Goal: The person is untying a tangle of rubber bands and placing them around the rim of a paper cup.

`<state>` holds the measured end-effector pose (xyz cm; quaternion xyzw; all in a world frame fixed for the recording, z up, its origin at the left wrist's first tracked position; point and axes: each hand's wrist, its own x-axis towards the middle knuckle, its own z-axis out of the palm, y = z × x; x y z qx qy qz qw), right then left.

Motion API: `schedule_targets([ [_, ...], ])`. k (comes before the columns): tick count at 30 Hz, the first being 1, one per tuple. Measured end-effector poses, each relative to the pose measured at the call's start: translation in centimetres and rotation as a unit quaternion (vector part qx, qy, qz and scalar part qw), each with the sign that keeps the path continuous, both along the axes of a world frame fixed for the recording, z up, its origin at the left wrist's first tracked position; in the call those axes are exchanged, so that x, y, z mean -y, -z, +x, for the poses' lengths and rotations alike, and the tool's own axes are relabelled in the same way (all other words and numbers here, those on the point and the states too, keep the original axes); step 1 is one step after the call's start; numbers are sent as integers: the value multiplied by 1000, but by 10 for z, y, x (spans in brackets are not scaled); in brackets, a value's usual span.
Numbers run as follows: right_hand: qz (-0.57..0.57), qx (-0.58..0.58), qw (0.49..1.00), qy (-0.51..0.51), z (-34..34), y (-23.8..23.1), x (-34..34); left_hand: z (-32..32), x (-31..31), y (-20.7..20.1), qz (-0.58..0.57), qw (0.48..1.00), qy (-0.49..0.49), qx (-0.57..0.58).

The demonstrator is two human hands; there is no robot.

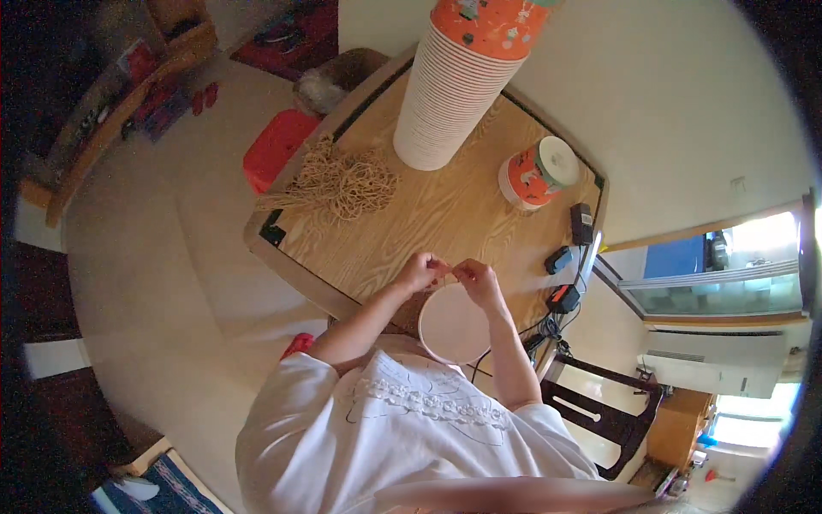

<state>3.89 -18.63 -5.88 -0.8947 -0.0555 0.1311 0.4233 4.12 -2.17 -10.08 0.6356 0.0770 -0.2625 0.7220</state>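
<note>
both hands meet over the near edge of the wooden table (428, 214). the left hand (419, 272) and the right hand (478, 281) each pinch a thin tan string (448, 272) between fingertips, just above the rim of a paper cup (454, 325) that sits between the forearms, close to the chest. a heap of the same tan strings (342, 182) lies farther off on the table, beside a tall stack of cups (454, 94). a single orange cup (538, 174) lies tipped on its side to the right.
</note>
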Motion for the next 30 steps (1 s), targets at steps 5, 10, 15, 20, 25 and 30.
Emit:
schedule_targets([
  [5,95,-104,990,-12,16,4,10,-1,-1,15,-7,999,15,33],
  [10,81,-85,987,-110,28,-3,9,1,4,23,19,999,7,49],
  [15,63,-106,987,-98,31,-1,10,3,4,12,37,996,-3,76],
  [20,68,-113,986,-103,33,4,9,3,11,30,-8,989,-86,122],
  [25,35,-127,985,-108,31,8,19,3,10,13,60,969,-101,219],
  [30,93,-186,975,-76,27,-9,27,0,-12,13,148,959,-57,233],
])
